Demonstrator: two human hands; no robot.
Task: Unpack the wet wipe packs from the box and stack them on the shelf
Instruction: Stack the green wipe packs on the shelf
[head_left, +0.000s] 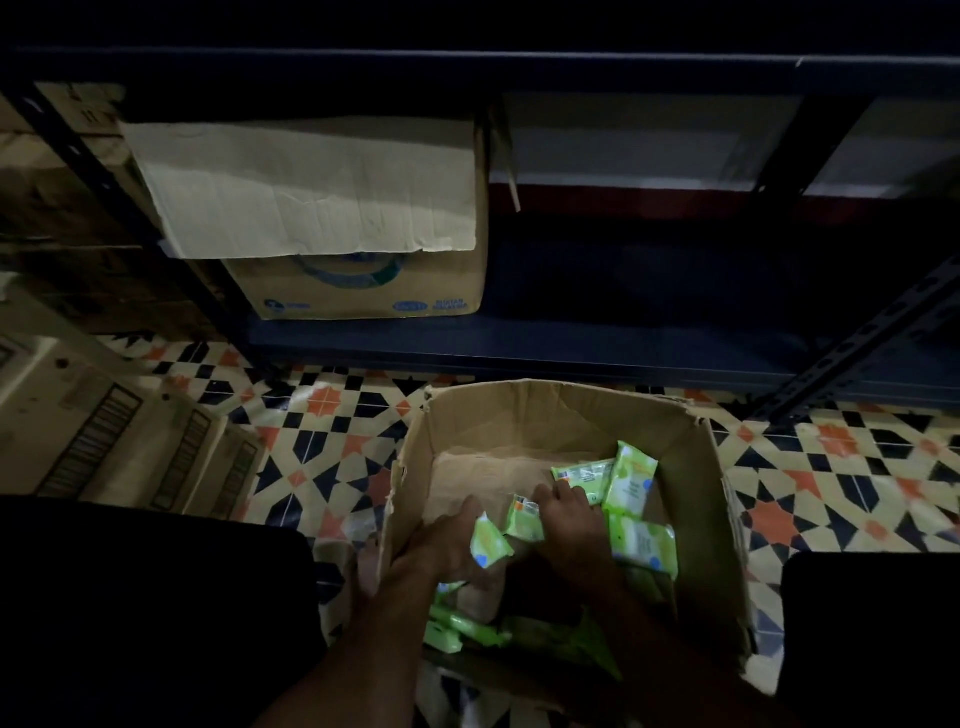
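Observation:
An open cardboard box (691, 436) stands on the floor in front of me, holding several green wet wipe packs (631, 475). Both my hands reach into it. My left hand (447, 540) grips a green pack (488, 543) near the box's left side. My right hand (574, 525) closes on another green pack (524, 519) at the box's middle. More packs lie at the right (644, 543) and at the near end (462, 626). The dark blue metal shelf (597, 348) runs across just beyond the box, its lower level dim.
A larger cardboard box (363, 291) with a hanging flap sits on the shelf's lower level at the left. Stacked cartons (104, 441) stand on the patterned tile floor (332, 441) to my left. A slotted shelf upright (857, 348) slants at the right.

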